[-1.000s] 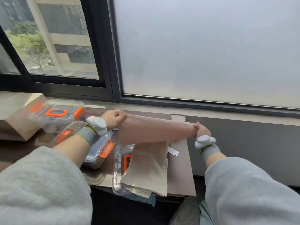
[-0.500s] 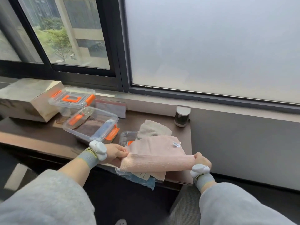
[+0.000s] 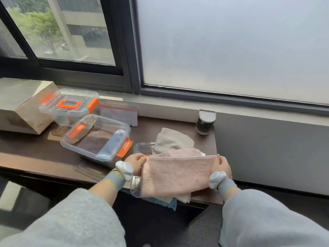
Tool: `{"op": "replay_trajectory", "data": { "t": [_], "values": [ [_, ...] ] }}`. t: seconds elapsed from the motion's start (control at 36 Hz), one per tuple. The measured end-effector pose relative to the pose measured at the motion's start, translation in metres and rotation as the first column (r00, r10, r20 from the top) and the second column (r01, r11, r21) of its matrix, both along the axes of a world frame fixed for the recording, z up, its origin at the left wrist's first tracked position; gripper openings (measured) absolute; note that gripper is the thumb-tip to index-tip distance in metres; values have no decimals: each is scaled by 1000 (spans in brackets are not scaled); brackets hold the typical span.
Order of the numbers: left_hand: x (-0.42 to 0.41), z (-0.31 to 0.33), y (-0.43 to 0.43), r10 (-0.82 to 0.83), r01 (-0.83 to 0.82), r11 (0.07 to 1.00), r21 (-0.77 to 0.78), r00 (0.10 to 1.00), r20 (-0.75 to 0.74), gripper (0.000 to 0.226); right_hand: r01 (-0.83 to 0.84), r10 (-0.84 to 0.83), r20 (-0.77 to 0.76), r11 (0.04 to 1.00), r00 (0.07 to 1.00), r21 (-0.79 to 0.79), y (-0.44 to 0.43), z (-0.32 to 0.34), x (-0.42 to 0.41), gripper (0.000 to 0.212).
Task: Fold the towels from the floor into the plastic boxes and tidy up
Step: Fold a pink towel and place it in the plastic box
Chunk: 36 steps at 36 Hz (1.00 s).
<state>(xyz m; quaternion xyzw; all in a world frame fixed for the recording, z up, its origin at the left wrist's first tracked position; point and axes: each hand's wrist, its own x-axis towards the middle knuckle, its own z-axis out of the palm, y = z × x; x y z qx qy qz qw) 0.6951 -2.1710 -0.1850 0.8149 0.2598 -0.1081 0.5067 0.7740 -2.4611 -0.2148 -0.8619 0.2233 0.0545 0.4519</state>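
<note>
Two window panes fill the top of the frame: a frosted pane on the right and a clear one at upper left. Below them a dark wooden shelf runs across the middle. A cardboard box sits at its far left end.

The pink towel is spread out at lower centre, just over the shelf's near right edge. Its top edge is pulled taut between both hands, and the rest hangs down as a flat sheet.

To its left stands an open plastic box with orange latches. A brown towel lies flat inside, and a folded blue towel runs along its right side. Behind that, toward the upper left, a lidded plastic box shows an orange handle.

A beige towel lies bunched just behind the pink one. Both cover a clear plastic piece at the shelf edge; lid or tray, I can't tell.

The left hand pinches the towel's top left corner, with its fingers curled onto the cloth. The right hand grips the top right corner the same way. A small grey canister stands by the wall at centre right.
</note>
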Motion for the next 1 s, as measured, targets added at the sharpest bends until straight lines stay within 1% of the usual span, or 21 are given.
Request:
{"op": "replay_trajectory", "data": {
  "t": [0.03,0.08,0.19,0.31,0.39,0.44,0.47,0.53,0.61,0.67,0.75,0.78,0.81,0.86,0.89,0.94,1.0],
  "values": [
    [8,-7,6,-5,4,999,54,1000,2,23,-5,5,7,1000,1000,-25,6,-1,8,23],
    [16,-17,11,22,-21,997,75,1000,-13,27,-12,13,21,999,1000,-52,14,-2,21,23],
    [21,-35,16,97,-95,992,83,995,-24,28,-43,44,5,998,999,-49,25,-7,39,25],
    [26,-48,13,164,-163,984,65,986,-22,24,-82,81,-23,995,996,-48,29,-16,56,26],
    [30,-50,8,234,-233,971,52,972,-20,27,-122,120,-39,992,992,-43,30,-23,66,22],
    [29,-52,1,329,-328,944,42,944,-23,29,-189,187,-62,981,980,-30,31,-29,78,22],
    [31,-50,1,353,-352,935,44,936,-13,28,-188,187,-74,982,980,-18,30,-31,79,24],
    [26,-49,-6,460,-459,888,43,888,-16,27,-224,222,-90,974,971,-16,28,-38,85,27],
    [21,-51,-17,588,-584,809,71,806,-69,29,-251,249,-120,968,961,3,26,-47,93,26],
    [19,-52,-31,657,-647,754,115,744,-123,30,-313,309,-155,950,938,2,19,-55,100,26],
    [12,-53,-41,679,-662,733,155,701,-217,33,-375,367,-187,927,911,-7,17,-63,104,23],
    [8,-55,-46,693,-678,720,149,686,-222,33,-401,390,-195,916,900,-14,17,-65,105,23],
    [8,-56,-48,685,-671,727,146,693,-223,32,-410,397,-201,912,896,-27,16,-66,107,25],
    [2,-56,-56,698,-682,715,155,684,-213,30,-458,440,-214,888,872,-41,14,-65,111,28],
    [1,-57,-56,691,-673,723,158,694,-204,27,-461,441,-225,887,869,-42,15,-65,112,28],
    [-4,-53,-62,693,-666,720,195,701,-167,19,-479,454,-262,877,851,-36,14,-62,116,25],
    [-7,-50,-62,692,-650,716,255,710,-134,7,-457,429,-294,889,854,-28,15,-58,119,20]
  ]
}}
